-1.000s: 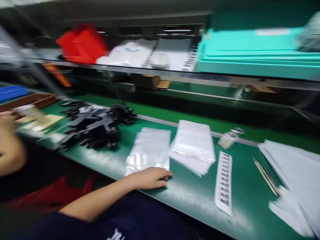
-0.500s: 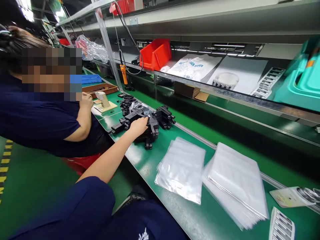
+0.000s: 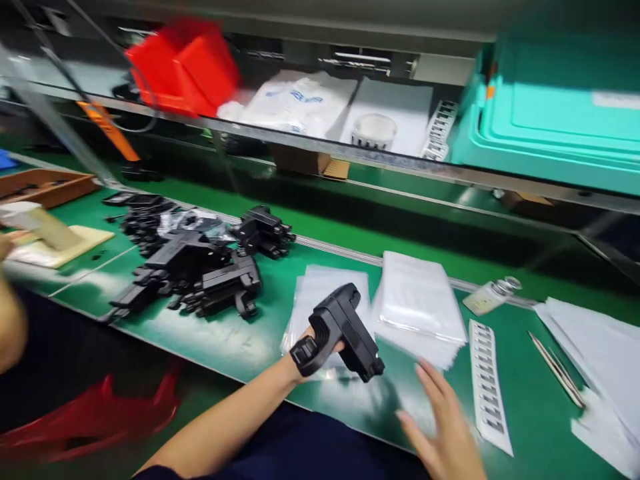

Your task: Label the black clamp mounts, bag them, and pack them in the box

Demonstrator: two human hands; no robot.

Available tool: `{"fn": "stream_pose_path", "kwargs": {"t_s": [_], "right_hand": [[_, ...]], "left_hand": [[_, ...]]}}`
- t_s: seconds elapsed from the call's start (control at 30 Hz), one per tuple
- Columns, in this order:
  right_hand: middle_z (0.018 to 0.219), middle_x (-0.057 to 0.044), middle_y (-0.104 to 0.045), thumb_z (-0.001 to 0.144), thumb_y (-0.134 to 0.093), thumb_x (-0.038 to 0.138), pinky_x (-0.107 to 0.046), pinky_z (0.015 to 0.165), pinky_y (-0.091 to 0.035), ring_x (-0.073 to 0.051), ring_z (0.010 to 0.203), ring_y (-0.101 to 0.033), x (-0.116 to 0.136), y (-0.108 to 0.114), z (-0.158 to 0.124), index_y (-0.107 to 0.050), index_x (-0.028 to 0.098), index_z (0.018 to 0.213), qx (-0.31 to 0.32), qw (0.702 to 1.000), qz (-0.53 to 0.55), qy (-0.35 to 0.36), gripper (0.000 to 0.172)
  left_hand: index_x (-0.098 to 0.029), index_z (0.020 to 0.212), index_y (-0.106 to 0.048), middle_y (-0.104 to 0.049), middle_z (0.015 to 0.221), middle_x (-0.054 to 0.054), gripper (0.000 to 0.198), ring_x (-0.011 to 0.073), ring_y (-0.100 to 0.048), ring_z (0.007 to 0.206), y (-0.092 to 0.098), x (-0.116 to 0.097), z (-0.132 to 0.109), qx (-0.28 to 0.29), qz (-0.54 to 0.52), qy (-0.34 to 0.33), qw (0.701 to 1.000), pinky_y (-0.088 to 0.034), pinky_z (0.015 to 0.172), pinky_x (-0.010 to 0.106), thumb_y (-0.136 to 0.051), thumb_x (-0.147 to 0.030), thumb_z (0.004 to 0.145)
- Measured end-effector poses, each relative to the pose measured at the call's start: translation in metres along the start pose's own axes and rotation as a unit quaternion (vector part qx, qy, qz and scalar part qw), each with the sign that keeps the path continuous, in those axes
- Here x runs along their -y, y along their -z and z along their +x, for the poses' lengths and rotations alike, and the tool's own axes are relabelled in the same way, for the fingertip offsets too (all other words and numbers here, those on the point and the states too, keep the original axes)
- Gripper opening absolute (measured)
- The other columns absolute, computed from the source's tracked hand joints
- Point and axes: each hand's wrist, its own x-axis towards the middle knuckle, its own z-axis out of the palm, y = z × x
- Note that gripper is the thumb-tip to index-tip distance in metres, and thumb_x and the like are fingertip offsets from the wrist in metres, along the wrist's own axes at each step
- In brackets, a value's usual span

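Black part in left hand, right hand spread nearby

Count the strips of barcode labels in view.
2. One label strip lies on the bench beside the right hand; the other on the shelf by the teal crate. More may be hidden.

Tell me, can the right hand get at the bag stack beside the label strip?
Probably yes: the right hand hovers open just short of that bag stack, and nothing stands between.
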Motion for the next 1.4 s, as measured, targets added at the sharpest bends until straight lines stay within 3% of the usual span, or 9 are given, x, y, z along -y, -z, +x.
{"fn": "stream_pose_path", "kwargs": {"t_s": [0.1,0.3,0.5,0.63,0.73,0.83,1.0,1.2,1.4], "right_hand": [[0.137,-0.013,-0.054,0.086,-0.064,0.037,-0.042,0.082,-0.059,-0.029,0.113,-0.061,0.007,-0.02,0.004,-0.026,0.029,0.15,0.079,0.995,0.007,-0.059,0.075],[0.113,-0.009,-0.067,0.086,-0.062,0.024,-0.041,0.075,-0.058,-0.026,0.092,-0.063,-0.006,-0.016,0.01,-0.036,0.029,0.146,0.123,0.992,0.012,-0.036,0.066],[0.128,-0.01,-0.06,0.088,-0.061,0.039,-0.046,0.092,-0.052,-0.029,0.115,-0.055,-0.025,-0.005,-0.001,-0.052,0.03,0.136,0.069,0.992,0.08,-0.068,0.049],[0.076,-0.007,-0.065,0.09,-0.038,0.067,-0.029,0.051,-0.051,-0.017,0.059,-0.061,-0.042,-0.017,-0.009,-0.065,0.016,0.108,0.039,0.873,0.33,-0.358,0.06],[0.052,0.002,-0.053,0.087,-0.047,0.066,-0.024,0.041,-0.04,-0.01,0.039,-0.044,-0.048,-0.024,-0.013,-0.065,0.015,0.089,0.065,0.782,0.444,-0.432,0.054],[0.061,0.0,-0.058,0.089,-0.051,0.056,-0.026,0.05,-0.047,-0.013,0.05,-0.054,-0.047,-0.022,-0.015,-0.066,0.018,0.093,0.032,0.841,0.389,-0.375,0.041],[0.096,-0.008,-0.069,0.095,-0.05,0.029,-0.037,0.075,-0.056,-0.022,0.087,-0.066,-0.046,-0.006,-0.02,-0.064,0.024,0.11,-0.016,0.986,0.14,-0.085,0.021],[0.11,-0.01,-0.063,0.093,-0.053,0.023,-0.036,0.077,-0.061,-0.021,0.1,-0.065,-0.06,-0.01,-0.027,-0.054,0.025,0.121,-0.06,0.985,0.107,-0.12,0.028],[0.107,-0.009,-0.062,0.09,-0.057,0.019,-0.037,0.074,-0.061,-0.022,0.101,-0.064,-0.062,-0.02,-0.025,-0.055,0.026,0.119,-0.089,0.986,0.098,-0.099,0.03]], "left_hand": [[-0.019,0.109,-0.066,-0.071,0.1,0.008,0.047,0.0259,-0.064,0.097,-0.025,0.006,-0.005,0.09,-0.031,0.064,0.993,-0.047,0.097,0.048,-0.072,-0.048,0.073],[-0.015,0.109,-0.065,-0.07,0.098,0.01,0.052,0.0263,-0.065,0.09,-0.004,-0.023,0.002,0.183,-0.144,0.205,0.951,-0.051,0.08,0.037,-0.072,-0.046,0.068],[-0.014,0.112,-0.059,-0.065,0.113,0.01,0.062,0.0286,-0.057,0.106,-0.019,-0.02,0.003,0.107,0.023,0.115,0.987,-0.045,0.091,0.037,-0.063,-0.064,0.076],[-0.015,0.11,-0.056,-0.063,0.099,0.007,0.065,0.026,-0.058,0.094,-0.024,-0.022,-0.002,0.099,0.143,0.048,0.984,-0.047,0.082,0.035,-0.056,-0.07,0.076],[-0.017,0.115,-0.053,-0.062,0.099,0.005,0.065,0.0251,-0.057,0.092,-0.024,-0.028,-0.004,0.135,0.206,0.02,0.969,-0.046,0.082,0.035,-0.062,-0.066,0.073],[-0.018,0.118,-0.053,-0.063,0.104,0.007,0.065,0.0267,-0.057,0.098,-0.029,-0.026,-0.002,0.123,0.184,0.031,0.975,-0.045,0.086,0.036,-0.062,-0.064,0.075],[-0.014,0.121,-0.054,-0.064,0.11,0.011,0.064,0.0273,-0.06,0.104,-0.038,-0.02,0.005,0.107,0.004,0.146,0.983,-0.047,0.087,0.035,-0.055,-0.065,0.081],[-0.024,0.142,-0.032,-0.06,0.129,0.011,0.082,0.0278,-0.057,0.118,-0.026,-0.029,0.0,0.193,0.201,-0.013,0.96,-0.042,0.103,0.043,-0.074,-0.038,0.073],[-0.022,0.129,-0.05,-0.064,0.128,0.012,0.038,0.0251,-0.052,0.129,-0.018,-0.034,-0.004,0.267,0.358,-0.208,0.87,-0.019,0.117,0.056,-0.047,-0.028,0.091]]}}
